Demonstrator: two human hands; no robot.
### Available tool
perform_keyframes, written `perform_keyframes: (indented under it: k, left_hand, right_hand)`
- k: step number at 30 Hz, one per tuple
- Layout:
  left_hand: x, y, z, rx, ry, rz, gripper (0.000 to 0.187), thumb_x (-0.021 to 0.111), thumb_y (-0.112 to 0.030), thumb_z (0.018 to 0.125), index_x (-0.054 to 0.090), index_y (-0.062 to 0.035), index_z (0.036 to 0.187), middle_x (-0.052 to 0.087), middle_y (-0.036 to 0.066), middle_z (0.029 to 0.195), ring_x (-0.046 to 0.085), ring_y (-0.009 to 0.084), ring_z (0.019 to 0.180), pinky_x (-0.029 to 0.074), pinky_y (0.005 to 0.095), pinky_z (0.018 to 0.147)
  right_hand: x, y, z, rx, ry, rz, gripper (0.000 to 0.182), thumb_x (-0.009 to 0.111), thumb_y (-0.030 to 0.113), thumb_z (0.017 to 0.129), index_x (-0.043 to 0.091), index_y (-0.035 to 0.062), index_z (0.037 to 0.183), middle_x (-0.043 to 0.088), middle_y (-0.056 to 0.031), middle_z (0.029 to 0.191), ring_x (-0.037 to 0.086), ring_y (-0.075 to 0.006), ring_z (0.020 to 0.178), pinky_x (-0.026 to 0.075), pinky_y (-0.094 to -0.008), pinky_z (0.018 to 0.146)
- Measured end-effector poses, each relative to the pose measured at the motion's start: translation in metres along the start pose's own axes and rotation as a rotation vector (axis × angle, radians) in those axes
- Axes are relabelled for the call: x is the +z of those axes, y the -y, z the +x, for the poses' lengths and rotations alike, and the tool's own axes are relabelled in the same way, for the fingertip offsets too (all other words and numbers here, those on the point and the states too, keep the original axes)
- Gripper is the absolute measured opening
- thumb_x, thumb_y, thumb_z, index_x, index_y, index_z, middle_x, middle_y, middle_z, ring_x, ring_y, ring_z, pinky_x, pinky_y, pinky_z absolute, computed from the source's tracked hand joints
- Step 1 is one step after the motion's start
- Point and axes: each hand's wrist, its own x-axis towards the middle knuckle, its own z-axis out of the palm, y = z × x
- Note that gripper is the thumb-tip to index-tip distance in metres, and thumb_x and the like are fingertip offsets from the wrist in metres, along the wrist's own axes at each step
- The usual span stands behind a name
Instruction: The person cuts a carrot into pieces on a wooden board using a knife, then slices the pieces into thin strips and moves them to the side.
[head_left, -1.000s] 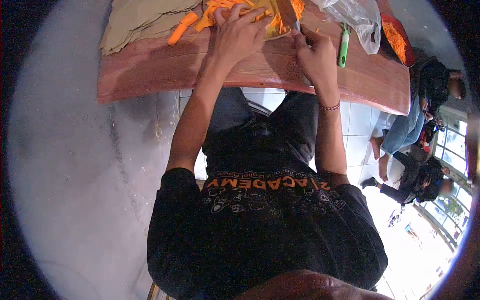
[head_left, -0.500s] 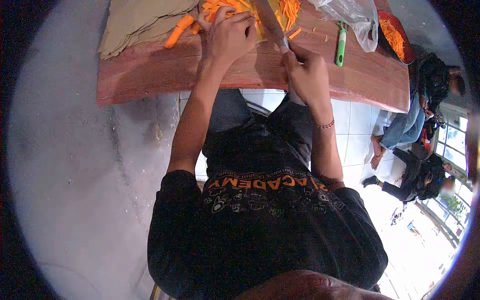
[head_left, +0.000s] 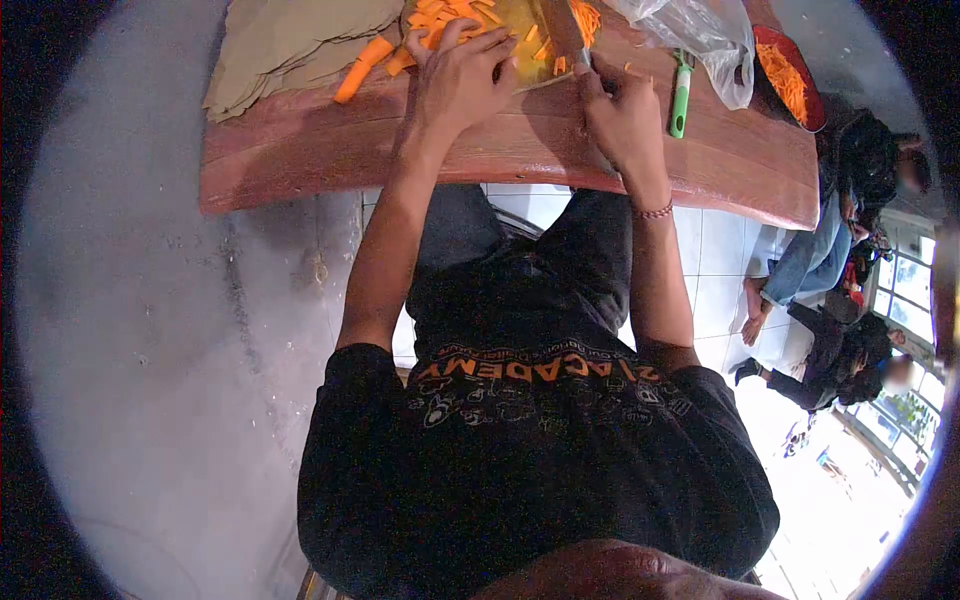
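My right hand (head_left: 622,115) is closed round the handle of a knife (head_left: 563,28), whose blade points up to the top edge of the view. Beside the blade lie orange carrot strips (head_left: 585,20) and small cut bits. My left hand (head_left: 465,80) rests with its fingers apart at the near side of a pile of carrot pieces (head_left: 435,14) on a yellowish board (head_left: 518,22); no held piece shows in it. A thicker carrot piece (head_left: 362,70) lies left of that hand, on the wooden table (head_left: 300,150).
Brown sheets (head_left: 290,50) cover the table's left part. On the right lie a green peeler (head_left: 681,95), a clear plastic bag (head_left: 705,40) and a red bowl (head_left: 790,80) of shredded carrot. Two people (head_left: 870,160) are at the far right.
The knife and my right hand have moved right, away from my left hand, uncovering part of the board and some cut bits. My left hand has barely moved.
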Motion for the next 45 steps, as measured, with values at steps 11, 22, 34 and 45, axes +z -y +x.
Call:
perform_keyframes:
  k: [11, 22, 34, 45]
  left_hand:
    - [-0.003, -0.001, 0.003, -0.027, 0.016, -0.136, 0.031, 0.067, -0.032, 0.088, 0.075, -0.0162, 0.114, 0.069, -0.002, 0.123, 0.054, 0.0258, 0.115, 0.039, 0.0441, 0.101]
    - [0.0, 0.0, 0.01, -0.099, 0.015, -0.219, 0.033, 0.076, -0.039, 0.081, 0.078, -0.0166, 0.106, 0.073, 0.0, 0.112, 0.056, 0.0235, 0.107, 0.045, 0.0362, 0.096]
    - [-0.005, -0.009, 0.003, 0.004, -0.07, -0.1, 0.022, 0.074, -0.034, 0.085, 0.08, -0.0162, 0.095, 0.075, -0.007, 0.105, 0.058, 0.0183, 0.101, 0.048, 0.0318, 0.09]
    - [0.002, -0.003, -0.001, 0.004, 0.002, -0.246, 0.022, 0.072, -0.029, 0.087, 0.079, -0.0129, 0.101, 0.075, -0.003, 0.11, 0.057, 0.021, 0.103, 0.047, 0.0331, 0.095]
  right_hand:
    - [0.003, -0.031, 0.029, -0.101, 0.075, -0.071, 0.029, 0.059, 0.027, 0.094, 0.071, 0.0042, 0.107, 0.067, -0.0278, 0.085, 0.066, -0.0461, 0.087, 0.053, -0.0492, 0.074]
    - [-0.01, -0.022, 0.001, 0.015, 0.107, 0.091, 0.031, 0.062, 0.028, 0.094, 0.07, 0.0017, 0.108, 0.068, -0.0274, 0.087, 0.069, -0.0423, 0.085, 0.053, -0.0442, 0.071]
    - [-0.008, -0.015, -0.021, -0.018, 0.116, -0.005, 0.033, 0.067, 0.024, 0.093, 0.069, -0.0005, 0.115, 0.071, -0.0207, 0.078, 0.07, -0.0174, 0.072, 0.052, -0.0336, 0.065]
    - [0.0, -0.008, -0.029, -0.081, 0.076, -0.01, 0.029, 0.062, 0.029, 0.093, 0.072, 0.0037, 0.104, 0.067, -0.0265, 0.084, 0.066, -0.0457, 0.081, 0.054, -0.0492, 0.07]
